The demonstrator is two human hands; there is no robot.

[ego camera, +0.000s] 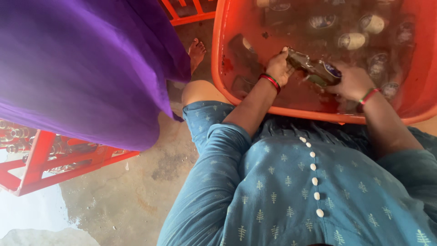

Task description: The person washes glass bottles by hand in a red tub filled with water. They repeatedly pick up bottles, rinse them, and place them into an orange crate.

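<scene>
I keep both hands closed around the dark glass bottle (314,68) above the orange tub (218,54), left hand (278,68) steadying, right hand (353,83) gripping firmly so it won't slip.

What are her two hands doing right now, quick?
Left hand: closed on one end of a dark glass bottle over the orange tub.
Right hand: closed on the bottle's other end.
</scene>
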